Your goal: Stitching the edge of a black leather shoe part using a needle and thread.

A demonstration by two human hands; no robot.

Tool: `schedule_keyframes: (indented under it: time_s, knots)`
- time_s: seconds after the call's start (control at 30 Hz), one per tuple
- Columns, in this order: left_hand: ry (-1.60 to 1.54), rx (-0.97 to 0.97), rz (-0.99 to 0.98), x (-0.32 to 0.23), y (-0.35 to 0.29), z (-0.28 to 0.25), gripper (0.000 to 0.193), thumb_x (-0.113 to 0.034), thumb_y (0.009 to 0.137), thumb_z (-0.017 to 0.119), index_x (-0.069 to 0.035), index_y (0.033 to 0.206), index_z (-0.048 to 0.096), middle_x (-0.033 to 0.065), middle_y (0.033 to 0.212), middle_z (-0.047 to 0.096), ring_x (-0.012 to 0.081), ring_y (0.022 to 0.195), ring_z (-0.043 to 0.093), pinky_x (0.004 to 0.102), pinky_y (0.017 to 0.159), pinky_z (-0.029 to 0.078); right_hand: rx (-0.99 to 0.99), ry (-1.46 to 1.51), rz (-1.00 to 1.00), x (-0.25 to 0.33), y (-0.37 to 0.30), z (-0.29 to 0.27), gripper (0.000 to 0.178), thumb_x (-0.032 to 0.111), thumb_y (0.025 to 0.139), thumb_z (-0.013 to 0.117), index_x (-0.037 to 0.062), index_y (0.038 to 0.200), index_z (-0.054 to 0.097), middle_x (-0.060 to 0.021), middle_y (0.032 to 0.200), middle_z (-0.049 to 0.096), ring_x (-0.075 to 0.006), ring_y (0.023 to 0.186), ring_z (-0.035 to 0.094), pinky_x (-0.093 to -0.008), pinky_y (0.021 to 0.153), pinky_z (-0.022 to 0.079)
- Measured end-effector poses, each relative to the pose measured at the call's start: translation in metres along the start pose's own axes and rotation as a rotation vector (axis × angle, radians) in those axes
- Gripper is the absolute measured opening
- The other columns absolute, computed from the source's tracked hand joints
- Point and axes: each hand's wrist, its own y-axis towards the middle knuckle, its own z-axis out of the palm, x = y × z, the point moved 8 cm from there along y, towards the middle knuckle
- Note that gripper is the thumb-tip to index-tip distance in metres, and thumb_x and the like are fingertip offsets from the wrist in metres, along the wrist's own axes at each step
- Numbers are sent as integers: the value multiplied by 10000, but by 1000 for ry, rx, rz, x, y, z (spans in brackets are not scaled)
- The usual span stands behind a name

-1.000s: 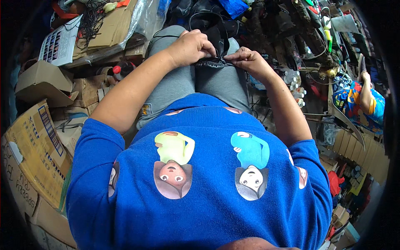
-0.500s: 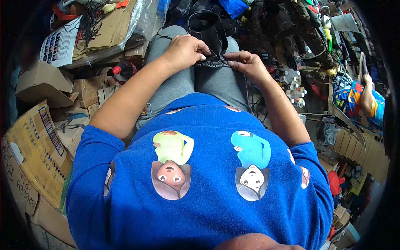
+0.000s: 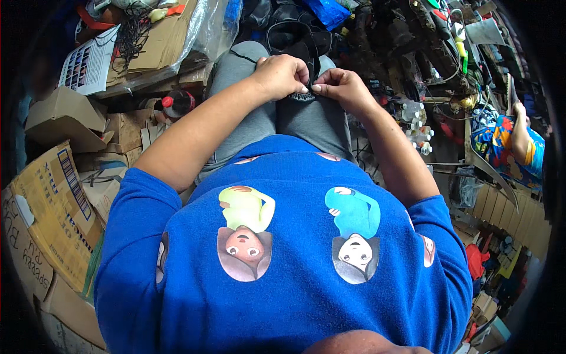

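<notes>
This is looking like a messy workshop: cardboard boxes [image 3: 62,125] are leaning about, black cords [image 3: 131,42] are lying tangled, and clear bottles [image 3: 420,135] are crowding together.

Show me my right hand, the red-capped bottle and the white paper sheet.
Right hand [image 3: 348,90]: head view, near the thumb base.
Red-capped bottle [image 3: 181,102]: head view, body beside cap.
White paper sheet [image 3: 89,61]: head view, printed face.
</notes>
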Motion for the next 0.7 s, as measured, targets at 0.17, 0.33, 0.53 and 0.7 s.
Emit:
schedule_keyframes:
  time_s: [0.17, 0.33, 0.53, 0.7]
  knots:
    - [382, -161, 254, -22, -12, -24, 138, -266, 776, 677, -149, 849, 676, 36, 796, 665, 247, 873, 595, 400, 812, 409, 75, -34, -50, -2, 13, -8, 154, 156, 805, 732, 43, 820, 629, 57, 726, 582, -33, 652, 483, -198, 608, 389]
    - [298, -64, 142, -10, -18, -23, 127, -217, 813, 636, -104, 870, 633, 82, 828, 655, 264, 893, 592, 410, 784, 430, 39, 90, -6, -13, 4, -27, 154, 148, 802, 735, 51, 848, 624, 63, 752, 559, -33, 683, 487, -191, 617, 383]
    - [31, 1, 190, -14, -7, -9, 119, -111, 836, 577, -48, 932, 608, 152, 861, 648, 316, 831, 634, 402, 722, 488, 33, -135, -20, -30, -12, -35, 141, 145, 806, 729, 47, 847, 636, 21, 932, 525, -78, 862, 530, -232, 750, 432]
    - [227, 46, 280, -22, -8, -6, 134, -99, 828, 570, -56, 947, 611, 147, 868, 648, 347, 849, 610, 426, 749, 479, -165, -343, -297, 20, -14, -71, 159, 164, 802, 716, 24, 839, 650, -9, 927, 528, -109, 872, 524, -244, 753, 427]
